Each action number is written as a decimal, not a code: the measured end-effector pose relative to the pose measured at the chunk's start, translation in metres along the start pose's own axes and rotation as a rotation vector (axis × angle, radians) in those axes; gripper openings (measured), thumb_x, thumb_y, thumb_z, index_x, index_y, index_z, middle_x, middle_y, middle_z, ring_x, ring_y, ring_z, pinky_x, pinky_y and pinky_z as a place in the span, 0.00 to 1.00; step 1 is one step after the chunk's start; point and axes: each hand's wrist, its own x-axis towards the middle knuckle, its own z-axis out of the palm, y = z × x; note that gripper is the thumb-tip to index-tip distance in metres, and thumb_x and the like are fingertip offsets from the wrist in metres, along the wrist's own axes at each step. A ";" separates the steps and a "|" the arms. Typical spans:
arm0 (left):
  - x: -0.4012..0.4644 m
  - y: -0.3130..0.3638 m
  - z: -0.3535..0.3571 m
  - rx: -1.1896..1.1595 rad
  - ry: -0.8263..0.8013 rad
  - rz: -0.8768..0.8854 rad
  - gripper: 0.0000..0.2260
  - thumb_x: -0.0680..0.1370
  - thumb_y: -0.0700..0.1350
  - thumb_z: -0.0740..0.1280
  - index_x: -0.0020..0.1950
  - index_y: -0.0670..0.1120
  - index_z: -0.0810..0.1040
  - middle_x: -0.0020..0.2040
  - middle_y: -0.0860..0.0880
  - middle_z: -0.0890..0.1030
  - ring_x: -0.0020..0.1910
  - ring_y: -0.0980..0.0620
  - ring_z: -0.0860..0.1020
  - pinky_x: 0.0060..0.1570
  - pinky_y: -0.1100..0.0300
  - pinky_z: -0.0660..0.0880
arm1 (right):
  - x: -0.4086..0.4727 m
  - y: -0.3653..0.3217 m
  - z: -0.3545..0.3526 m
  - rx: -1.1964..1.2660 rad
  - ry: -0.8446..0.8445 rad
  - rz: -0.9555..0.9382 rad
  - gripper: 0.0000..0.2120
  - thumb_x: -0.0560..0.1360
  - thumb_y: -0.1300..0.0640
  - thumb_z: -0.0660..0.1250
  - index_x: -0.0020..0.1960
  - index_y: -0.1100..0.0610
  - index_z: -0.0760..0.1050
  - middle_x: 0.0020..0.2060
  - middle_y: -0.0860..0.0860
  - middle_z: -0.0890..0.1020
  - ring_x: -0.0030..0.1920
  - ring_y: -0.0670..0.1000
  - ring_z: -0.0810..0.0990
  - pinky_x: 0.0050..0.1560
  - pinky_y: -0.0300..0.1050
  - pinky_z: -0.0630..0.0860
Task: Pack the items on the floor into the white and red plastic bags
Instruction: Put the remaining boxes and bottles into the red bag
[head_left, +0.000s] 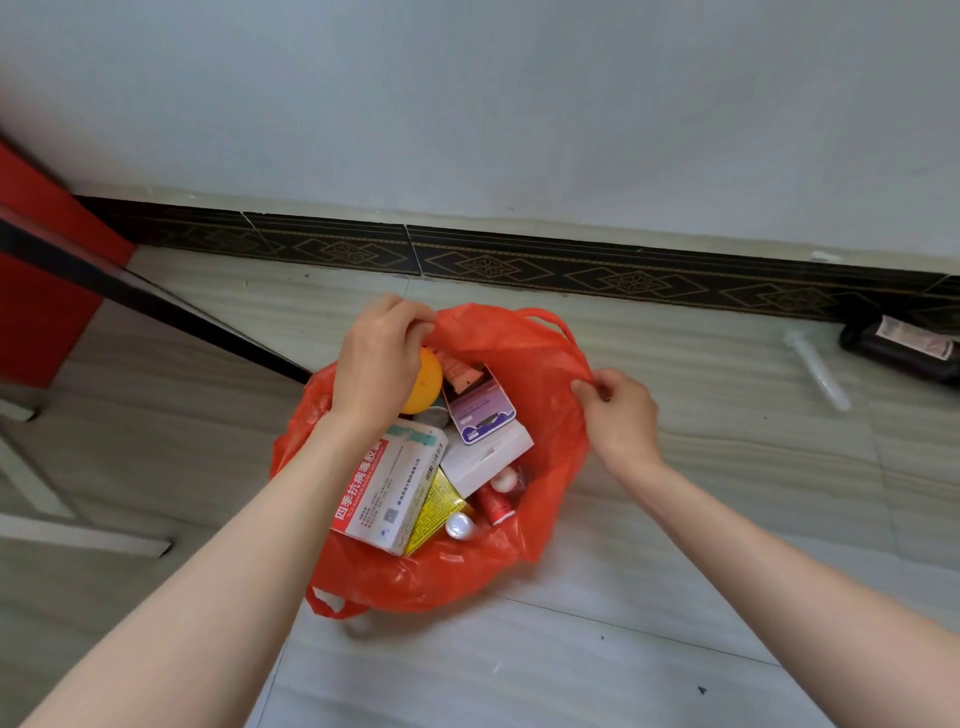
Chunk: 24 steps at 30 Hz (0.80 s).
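The red plastic bag (540, 395) stands open on the tiled floor in the middle of the head view. My left hand (379, 358) pinches its far rim, and my right hand (621, 410) pinches its right rim. Inside lie a white medicine box with red lettering (389, 491), a yellow box (436, 512), a white box (488, 452), a purple card (480, 410), an orange ball (423, 382), a small red bottle (493, 504) and a white-capped bottle (460, 526). The white bag is not in view.
A clear syringe (818, 369) and a dark bottle (901, 345) lie on the floor at the far right, beside the black patterned skirting (519, 260). A red cabinet (47, 270) stands at the left with a dark bar (156, 301) slanting from it. The wall is just behind the bag.
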 end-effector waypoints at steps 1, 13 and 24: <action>0.002 0.003 0.000 -0.027 0.030 -0.006 0.06 0.75 0.36 0.65 0.48 0.40 0.81 0.44 0.43 0.79 0.44 0.47 0.77 0.44 0.58 0.72 | 0.000 -0.002 -0.007 0.009 0.014 -0.019 0.07 0.75 0.60 0.64 0.46 0.62 0.80 0.38 0.54 0.80 0.41 0.53 0.75 0.37 0.40 0.60; 0.012 0.032 0.005 -0.159 0.063 -0.004 0.06 0.73 0.34 0.67 0.46 0.40 0.81 0.43 0.43 0.80 0.42 0.50 0.77 0.46 0.67 0.70 | -0.012 -0.001 -0.030 0.015 0.017 -0.112 0.07 0.75 0.59 0.64 0.44 0.61 0.80 0.34 0.52 0.79 0.38 0.52 0.75 0.36 0.40 0.62; -0.009 0.024 -0.002 -0.017 0.046 -0.057 0.05 0.74 0.36 0.66 0.48 0.40 0.80 0.44 0.44 0.80 0.44 0.48 0.77 0.44 0.66 0.67 | -0.014 0.007 -0.038 0.080 0.012 -0.116 0.02 0.74 0.59 0.67 0.43 0.52 0.75 0.34 0.49 0.79 0.38 0.51 0.77 0.45 0.44 0.73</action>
